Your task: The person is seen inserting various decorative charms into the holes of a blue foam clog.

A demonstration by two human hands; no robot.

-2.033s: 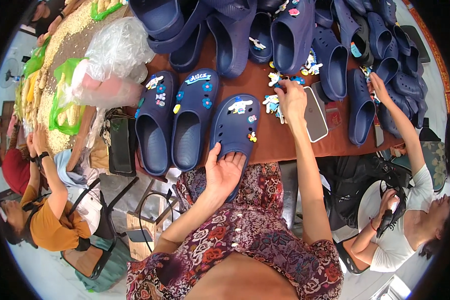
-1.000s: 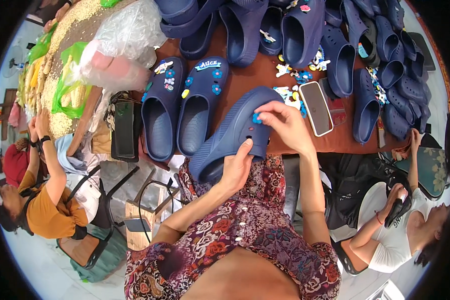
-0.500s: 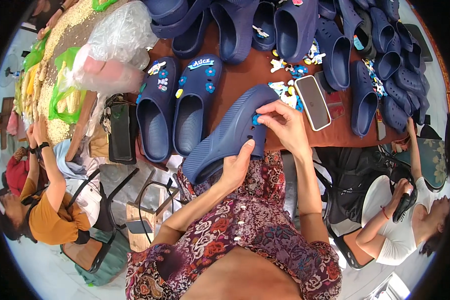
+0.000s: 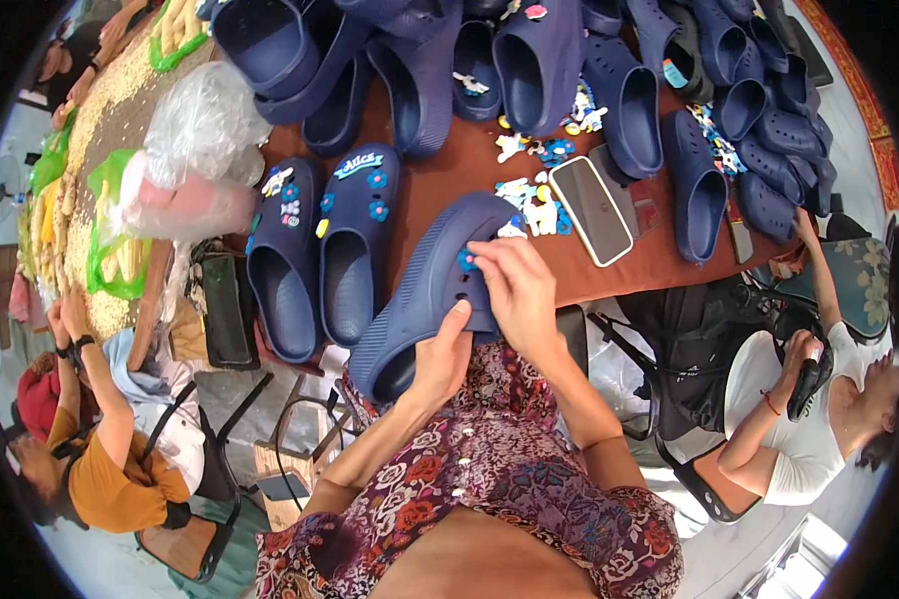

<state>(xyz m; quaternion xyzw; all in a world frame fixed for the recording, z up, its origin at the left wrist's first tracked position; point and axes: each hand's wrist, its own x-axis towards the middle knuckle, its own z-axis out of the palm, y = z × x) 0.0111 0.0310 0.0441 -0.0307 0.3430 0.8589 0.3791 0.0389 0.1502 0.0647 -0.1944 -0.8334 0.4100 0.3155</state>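
My left hand (image 4: 442,357) grips a navy blue clog (image 4: 415,285) near its opening, with the thumb on the upper beside the vent holes. The clog is held tilted above my lap at the table's front edge. My right hand (image 4: 519,298) is closed at the upper's right side, its fingertips on a small blue flower charm (image 4: 465,260) at a vent hole. To the left stand two decorated clogs: one (image 4: 283,265) with white and blue charms, the other (image 4: 355,255) with blue flowers and a name charm.
A white-edged phone (image 4: 591,212) lies on the brown table (image 4: 589,285), beside loose charms (image 4: 531,208). Several navy clogs (image 4: 624,105) crowd the back and right. Clear plastic bags (image 4: 205,125) and a black wallet-like case (image 4: 232,309) are at left. People sit on both sides.
The held clog and both hands have shifted left and slightly down in view. My right fingers now press closer against the clog at the flower charm. The whole view has shifted a little.
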